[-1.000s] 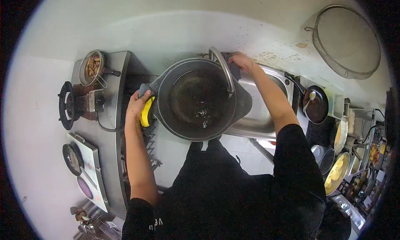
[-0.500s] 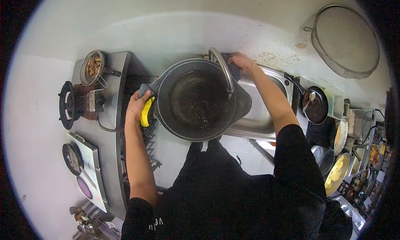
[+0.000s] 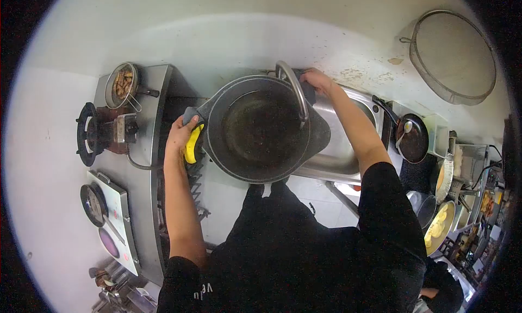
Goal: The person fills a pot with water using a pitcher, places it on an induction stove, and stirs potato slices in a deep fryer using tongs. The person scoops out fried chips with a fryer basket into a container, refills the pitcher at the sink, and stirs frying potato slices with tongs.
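The large dark pot [image 3: 261, 160] was in front of the person, tilted slightly or level, I could not tell which, partly over the near edge of the sink [image 3: 348, 160]. The left hand [image 3: 179, 133] grasped its side handle through a grey cloth [image 3: 191, 115], with a yellow piece [image 3: 192, 145] just below the fingers. The right hand [image 3: 319, 82] was clenched on a dark cloth [image 3: 308, 90] at the far side; the handle there was hidden. The curved tap [image 3: 296, 90] reached over the rim, so lifting the pot straight up could have knocked it against the spout. Either cloth might have slipped, especially if damp, dropping one side and spilling any liquid inside. Whether the sink bore any weight was unclear; if not, uneven pulling could have tipped the pot towards the legs and floor [image 3: 321, 199].
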Motion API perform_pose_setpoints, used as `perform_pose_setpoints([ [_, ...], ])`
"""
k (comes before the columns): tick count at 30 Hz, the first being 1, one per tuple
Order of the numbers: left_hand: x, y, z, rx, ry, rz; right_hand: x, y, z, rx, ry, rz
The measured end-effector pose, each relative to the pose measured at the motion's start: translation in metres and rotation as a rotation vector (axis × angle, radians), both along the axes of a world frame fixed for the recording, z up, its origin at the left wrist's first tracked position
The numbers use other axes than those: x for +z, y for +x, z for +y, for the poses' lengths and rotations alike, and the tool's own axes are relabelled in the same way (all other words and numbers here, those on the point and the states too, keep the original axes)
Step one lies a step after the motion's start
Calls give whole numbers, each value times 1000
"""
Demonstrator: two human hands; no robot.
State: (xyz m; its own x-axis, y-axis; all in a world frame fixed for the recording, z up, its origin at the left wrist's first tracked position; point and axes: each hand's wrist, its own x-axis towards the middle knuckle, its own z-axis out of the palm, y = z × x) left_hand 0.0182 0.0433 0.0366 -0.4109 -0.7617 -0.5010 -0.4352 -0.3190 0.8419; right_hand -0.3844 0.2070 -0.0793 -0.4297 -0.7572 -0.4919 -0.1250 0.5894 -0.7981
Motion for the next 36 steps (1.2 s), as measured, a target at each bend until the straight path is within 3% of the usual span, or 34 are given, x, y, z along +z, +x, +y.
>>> perform_pose_setpoints([
  [2, -3, 1, -2, 0, 3, -1, 2, 4, 1, -57, 17, -25],
  [4, -4, 2, -3, 1, 5, -2, 7, 11, 2, -179, -106, -234],
  [14, -10, 5, -7, -3, 23, 9, 23, 11, 5, -95, -68, -144],
  [19, -8, 4, -5, -15, -3, -6, -17, -4, -2, 8, -53, 68],
  [22, -5, 3, -3, 29, 34, -8, -25, 1, -3, -131, -135, -137],
  [29, -4, 4, -2, 2, 6, -10, -30, -10, -12, -202, -139, -185],
  [31, -5, 5, -2, -1, -14, -10, 12, 2, -7, -75, -23, -27],
  [35, -5, 6, -3, -3, 17, 35, -13, -3, -15, 35, -10, 95],
  [36, -4, 5, -2, -8, 27, 40, -20, -4, -17, 113, -48, 230],
])
